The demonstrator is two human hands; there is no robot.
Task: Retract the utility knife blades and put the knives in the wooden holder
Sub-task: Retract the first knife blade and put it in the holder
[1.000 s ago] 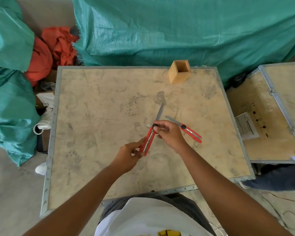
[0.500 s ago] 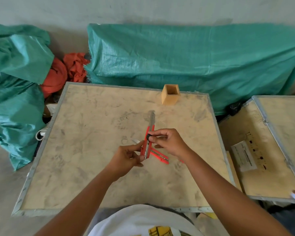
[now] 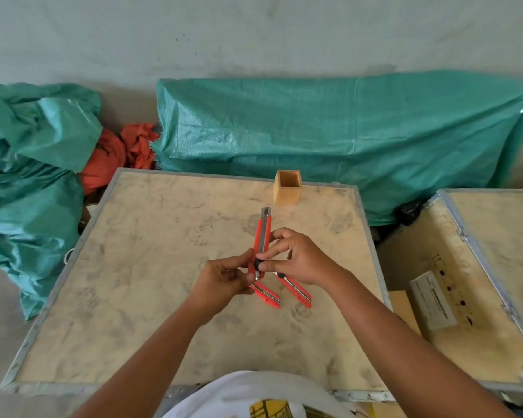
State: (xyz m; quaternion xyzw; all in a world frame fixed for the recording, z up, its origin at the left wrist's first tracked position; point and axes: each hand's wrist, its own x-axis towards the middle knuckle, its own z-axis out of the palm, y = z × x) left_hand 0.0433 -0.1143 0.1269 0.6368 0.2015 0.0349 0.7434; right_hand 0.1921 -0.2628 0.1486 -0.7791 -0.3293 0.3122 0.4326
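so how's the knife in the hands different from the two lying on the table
The held knife is up off the table, gripped by the left hand and right hand, pointing toward the wooden holder. The two table knives lie flat, untouched, angled toward the person and partly hidden by the hands. All three have red bodies.

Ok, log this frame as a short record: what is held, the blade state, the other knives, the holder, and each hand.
held: one red knife, gripped by both hands above the table
blade: retracted or nearly so; only the metal tip shows at the far end
left hand: grips the knife's near end
right hand: thumb on the black slider
other knives: two red ones, and, lying on the table under the hands
holder: upright at the far table edge, looks empty
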